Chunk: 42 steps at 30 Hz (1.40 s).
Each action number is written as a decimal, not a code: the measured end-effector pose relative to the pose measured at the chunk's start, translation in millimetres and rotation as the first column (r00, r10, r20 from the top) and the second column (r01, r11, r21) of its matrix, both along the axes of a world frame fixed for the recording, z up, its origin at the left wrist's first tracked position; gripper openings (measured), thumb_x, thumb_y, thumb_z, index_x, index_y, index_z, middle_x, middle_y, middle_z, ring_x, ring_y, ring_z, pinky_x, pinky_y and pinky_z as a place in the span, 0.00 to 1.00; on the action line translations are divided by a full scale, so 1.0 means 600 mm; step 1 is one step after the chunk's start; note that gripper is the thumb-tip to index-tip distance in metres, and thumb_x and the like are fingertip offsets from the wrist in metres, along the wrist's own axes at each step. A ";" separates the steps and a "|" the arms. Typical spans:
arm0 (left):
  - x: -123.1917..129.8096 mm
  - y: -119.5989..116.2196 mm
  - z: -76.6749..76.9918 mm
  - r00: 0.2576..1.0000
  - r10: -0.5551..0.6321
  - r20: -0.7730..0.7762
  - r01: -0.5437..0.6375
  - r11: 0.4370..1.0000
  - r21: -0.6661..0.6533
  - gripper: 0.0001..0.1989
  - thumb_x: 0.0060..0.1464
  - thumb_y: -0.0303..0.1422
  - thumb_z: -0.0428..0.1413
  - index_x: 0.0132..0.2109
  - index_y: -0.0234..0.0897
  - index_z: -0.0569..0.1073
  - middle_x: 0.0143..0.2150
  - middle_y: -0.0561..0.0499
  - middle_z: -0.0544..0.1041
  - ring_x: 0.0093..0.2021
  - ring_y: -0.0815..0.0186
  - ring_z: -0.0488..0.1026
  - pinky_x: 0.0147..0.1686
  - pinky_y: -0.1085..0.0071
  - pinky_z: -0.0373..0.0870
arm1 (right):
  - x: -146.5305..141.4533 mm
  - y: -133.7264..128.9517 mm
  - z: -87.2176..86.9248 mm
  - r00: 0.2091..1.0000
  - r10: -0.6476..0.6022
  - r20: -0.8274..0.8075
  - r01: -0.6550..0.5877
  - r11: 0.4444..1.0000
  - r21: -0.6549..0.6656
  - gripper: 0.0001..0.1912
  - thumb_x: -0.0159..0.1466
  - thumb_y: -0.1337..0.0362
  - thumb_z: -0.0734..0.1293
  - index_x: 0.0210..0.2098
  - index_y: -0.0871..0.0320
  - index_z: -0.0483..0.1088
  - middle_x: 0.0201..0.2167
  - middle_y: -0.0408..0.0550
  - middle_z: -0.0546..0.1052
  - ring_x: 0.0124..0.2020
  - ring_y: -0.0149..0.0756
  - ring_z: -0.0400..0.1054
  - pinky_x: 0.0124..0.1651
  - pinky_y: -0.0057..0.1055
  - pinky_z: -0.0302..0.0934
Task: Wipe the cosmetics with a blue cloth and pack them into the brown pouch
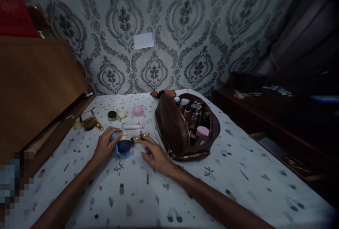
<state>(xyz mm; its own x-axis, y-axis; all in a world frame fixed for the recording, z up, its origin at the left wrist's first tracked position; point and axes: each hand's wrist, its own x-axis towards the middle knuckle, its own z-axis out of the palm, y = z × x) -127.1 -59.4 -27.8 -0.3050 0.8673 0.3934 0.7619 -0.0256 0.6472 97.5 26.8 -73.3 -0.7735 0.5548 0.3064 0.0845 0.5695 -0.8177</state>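
My left hand (108,143) is closed around a round jar with a dark blue lid (124,146). Crumpled blue cloth or plastic (124,155) is bunched under and around the jar. My right hand (156,154) reaches in from the right, its fingertips touching a slim gold-and-dark cosmetic tube (137,139) beside the jar; the thumb is apart from the fingers. Just beyond lies a white tube (134,127). To the right of my right hand stands an unzipped brown cosmetic bag (172,126), holding several bottles and a pink-lidded jar (202,131).
A pink round container (138,111), a small cream-coloured pot (122,115) and a dark-lidded jar (112,116) sit farther back. Several small cosmetics, including a gold-capped bottle (97,124), cluster at left. A wooden panel (37,80) borders the left; dark furniture (254,112) flanks the right.
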 end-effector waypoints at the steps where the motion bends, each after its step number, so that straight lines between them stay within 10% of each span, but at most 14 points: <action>1: 0.001 0.003 -0.002 1.000 -0.028 -0.008 0.028 1.000 -0.014 0.18 0.60 0.46 0.49 0.42 0.38 0.76 0.42 0.46 0.77 0.46 0.58 0.73 0.49 0.63 0.68 | -0.004 0.002 0.006 0.999 0.014 0.049 -0.016 0.999 0.042 0.26 0.61 0.72 0.64 0.59 0.59 0.66 0.68 0.59 0.59 0.63 0.47 0.62 0.60 0.43 0.64; 9: 0.012 0.011 -0.008 0.996 0.038 -0.085 -0.048 0.991 -0.126 0.21 0.62 0.49 0.44 0.36 0.40 0.72 0.33 0.49 0.77 0.36 0.59 0.73 0.40 0.66 0.67 | -0.063 0.015 0.018 0.989 -0.055 0.134 0.032 0.985 0.172 0.33 0.60 0.73 0.64 0.65 0.64 0.59 0.70 0.63 0.52 0.72 0.53 0.45 0.69 0.51 0.50; 14: 0.010 0.008 -0.006 0.997 0.036 -0.069 -0.047 0.985 -0.164 0.21 0.62 0.50 0.44 0.31 0.40 0.67 0.24 0.55 0.70 0.28 0.63 0.69 0.32 0.70 0.63 | -0.072 -0.019 0.019 0.999 -0.040 -0.029 0.044 0.987 0.158 0.25 0.67 0.61 0.62 0.62 0.60 0.61 0.64 0.61 0.60 0.66 0.47 0.55 0.67 0.48 0.52; 19: -0.001 -0.020 -0.010 0.996 -0.081 0.037 0.086 0.983 -0.160 0.20 0.63 0.48 0.46 0.50 0.39 0.69 0.40 0.50 0.78 0.39 0.60 0.74 0.41 0.66 0.70 | -0.082 -0.029 0.004 0.991 -0.108 -0.085 0.112 0.993 0.040 0.27 0.62 0.62 0.68 0.59 0.60 0.62 0.54 0.57 0.70 0.56 0.46 0.65 0.60 0.46 0.60; 25: -0.033 -0.067 -0.047 0.941 -0.276 -0.198 0.239 0.952 -0.190 0.32 0.60 0.43 0.55 0.68 0.40 0.57 0.64 0.39 0.68 0.62 0.52 0.66 0.60 0.54 0.64 | -0.093 -0.018 -0.014 0.967 -0.219 -0.127 0.203 0.971 -0.126 0.28 0.56 0.63 0.69 0.56 0.59 0.65 0.50 0.53 0.74 0.49 0.44 0.69 0.53 0.41 0.64; 32: -0.030 -0.047 -0.011 0.997 0.032 -0.072 -0.032 0.999 0.004 0.17 0.64 0.41 0.47 0.51 0.37 0.72 0.48 0.45 0.78 0.48 0.57 0.75 0.49 0.63 0.71 | -0.080 -0.021 -0.001 0.952 -0.299 -0.067 0.270 0.922 -0.278 0.27 0.56 0.59 0.69 0.53 0.60 0.66 0.44 0.52 0.75 0.40 0.40 0.70 0.43 0.37 0.65; 38: 0.040 -0.001 0.004 0.955 -0.298 -0.015 0.298 0.955 0.008 0.16 0.64 0.39 0.48 0.51 0.37 0.74 0.49 0.43 0.77 0.50 0.57 0.73 0.53 0.63 0.67 | -0.084 -0.015 -0.014 0.951 -0.212 -0.227 0.128 0.933 -0.337 0.27 0.53 0.63 0.70 0.53 0.57 0.66 0.45 0.50 0.76 0.44 0.41 0.71 0.48 0.38 0.66; 42: 0.048 0.021 -0.019 0.956 -0.241 0.165 0.243 0.970 0.010 0.18 0.65 0.41 0.47 0.47 0.36 0.75 0.40 0.46 0.77 0.42 0.60 0.73 0.45 0.66 0.68 | -0.080 -0.011 -0.015 0.948 -0.155 -0.280 0.051 0.937 -0.345 0.30 0.53 0.64 0.72 0.55 0.54 0.64 0.46 0.49 0.75 0.45 0.40 0.71 0.49 0.38 0.66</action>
